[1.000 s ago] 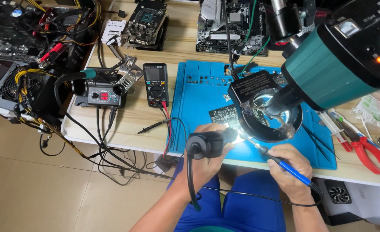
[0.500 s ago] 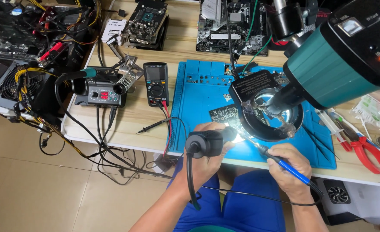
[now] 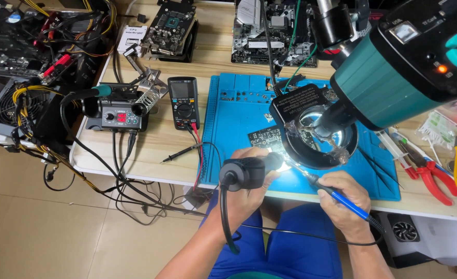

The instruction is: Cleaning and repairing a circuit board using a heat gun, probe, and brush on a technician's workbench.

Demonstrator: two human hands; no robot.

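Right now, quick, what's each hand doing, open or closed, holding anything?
Left hand: closed around the black hot-air handpiece.
Right hand: closed on the blue soldering iron.

Soldering iron (image 3: 342, 199) tip behind ring light (image 3: 316, 139)

Grey multimeter screen (image 3: 182, 90); red station display (image 3: 120, 117).

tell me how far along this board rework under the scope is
Done: circuit board lies on the blue mat under the lit ring light. In hand: left hand aims a black hot-air handle, right hand a blue soldering iron at it. Left: can't tell; the joint is hidden.
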